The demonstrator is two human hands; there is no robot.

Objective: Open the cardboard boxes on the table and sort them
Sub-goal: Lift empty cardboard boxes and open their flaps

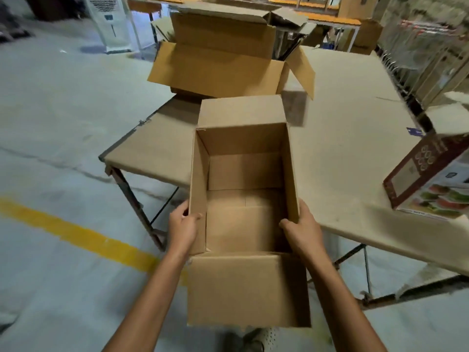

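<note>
An open cardboard box (245, 224), flaps spread at 12 and 6 o'clock, is mid-view at the tabletop's (350, 148) near edge. The left hand (182, 224) grips its 9 o'clock wall and the right hand (303, 231) its 3 o'clock wall, fingers (180, 209) clamped over each rim. A larger open box (215, 69) stands at 12 o'clock, a printed carton (429, 179) at 3 o'clock

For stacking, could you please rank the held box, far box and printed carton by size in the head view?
1. held box, though nearness inflates it
2. far box
3. printed carton, cropped by the frame
</note>
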